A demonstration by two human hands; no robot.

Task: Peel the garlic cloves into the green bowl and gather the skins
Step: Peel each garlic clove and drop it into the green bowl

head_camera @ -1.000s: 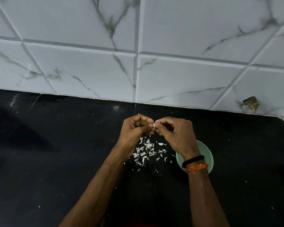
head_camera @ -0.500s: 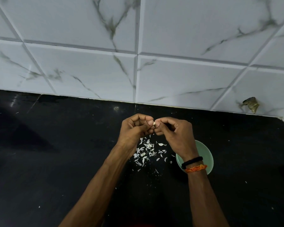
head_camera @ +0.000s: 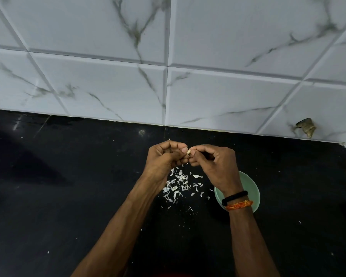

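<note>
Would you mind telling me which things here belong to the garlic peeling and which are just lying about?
Job: garlic clove, pinched by left hand and right hand; skins; green bowl.
Lying about: brown scrap on the wall tiles.

Two bare forearms are seen, and no sleeves are worn on either. The left hand [head_camera: 164,158] is left unadorned: no ring, band or watch is shown there. On the wrist of the right hand [head_camera: 218,166] two bands are worn side by side: a black cord bracelet [head_camera: 235,197], thick and rounded, nearer the hand, and an orange thread band [head_camera: 239,205], thinner and twisted, with yellowish flecks, just behind it. Short fingernails are seen.
</note>
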